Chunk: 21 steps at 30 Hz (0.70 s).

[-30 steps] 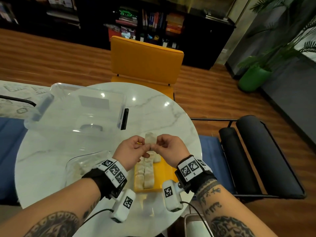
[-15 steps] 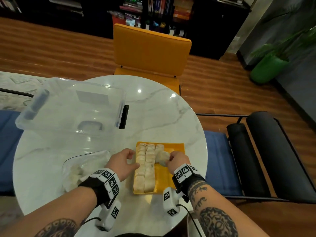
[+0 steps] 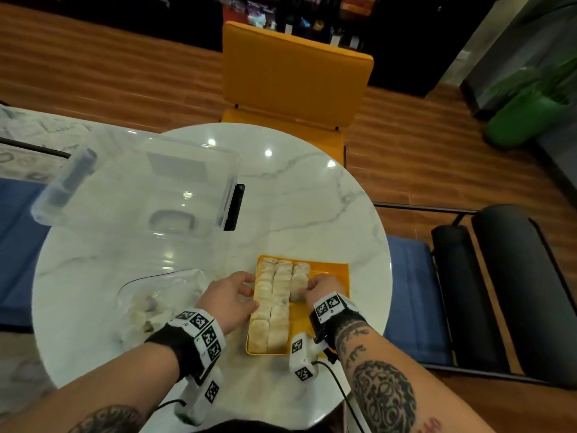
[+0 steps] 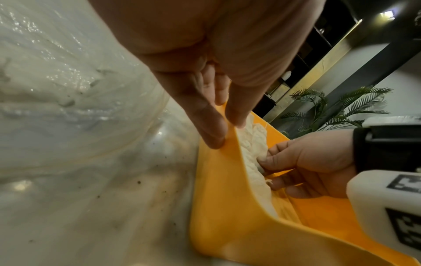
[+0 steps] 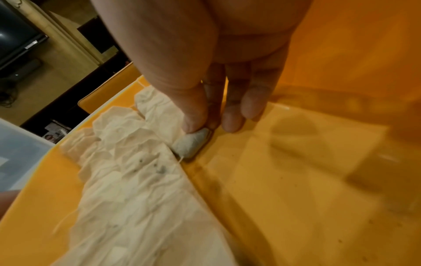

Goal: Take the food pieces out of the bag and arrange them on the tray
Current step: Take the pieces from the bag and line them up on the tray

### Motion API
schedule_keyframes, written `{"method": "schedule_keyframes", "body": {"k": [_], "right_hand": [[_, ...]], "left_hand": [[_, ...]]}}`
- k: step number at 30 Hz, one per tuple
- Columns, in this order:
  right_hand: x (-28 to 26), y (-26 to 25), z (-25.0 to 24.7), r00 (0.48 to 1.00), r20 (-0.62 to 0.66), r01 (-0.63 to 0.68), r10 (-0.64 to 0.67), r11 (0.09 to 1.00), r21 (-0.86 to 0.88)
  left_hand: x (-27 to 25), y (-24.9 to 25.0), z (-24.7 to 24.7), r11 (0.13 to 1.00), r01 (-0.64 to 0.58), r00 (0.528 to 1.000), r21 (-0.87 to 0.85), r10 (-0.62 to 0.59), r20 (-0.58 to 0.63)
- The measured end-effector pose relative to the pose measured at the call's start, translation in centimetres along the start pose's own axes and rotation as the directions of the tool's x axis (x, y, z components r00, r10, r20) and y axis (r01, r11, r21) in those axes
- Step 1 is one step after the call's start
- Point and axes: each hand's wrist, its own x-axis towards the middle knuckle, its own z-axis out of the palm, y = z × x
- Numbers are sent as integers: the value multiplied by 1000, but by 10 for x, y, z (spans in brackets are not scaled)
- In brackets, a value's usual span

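R hand (image 3: pixel 323 284) pinches food piece (image 5: pixel 193 142), seating it in 3rd row at tray (image 3: pixel 338 273) 12 o'clock. L hand (image 4: pixel 205 115) grips tray edge at 9 o'clock, prob. steadying. Bag (image 3: pixel 156 295) beside, at 9.

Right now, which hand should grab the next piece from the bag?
Probably the left hand: it lies next to the bag, while the right hand is pinching a piece on the tray.

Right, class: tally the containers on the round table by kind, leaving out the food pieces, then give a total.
yellow tray: 1
clear plastic bag: 1
clear storage box: 1
Total: 3
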Motion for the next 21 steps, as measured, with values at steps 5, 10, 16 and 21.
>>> {"method": "schedule_keyframes", "body": {"k": [5,10,16,21], "right_hand": [[-6,-1,-3,1000,-10,-19,19,1000,14],[-41,7,5,993,-57,103,-100,994,45],[-85,42,43,946,38,321,-323,908,-270],[-91,57,63,925,-6,347,-380,852,-392]], "left_hand": [[0,-1,2,999,8,1000,-38,-8,1],[-1,1,3,1000,-26,1000,15,26,4],[-16,-3,-27,988,-144,988,61,147,-54],[-40,-34,-87,967,-93,983,239,128,-133]]}}
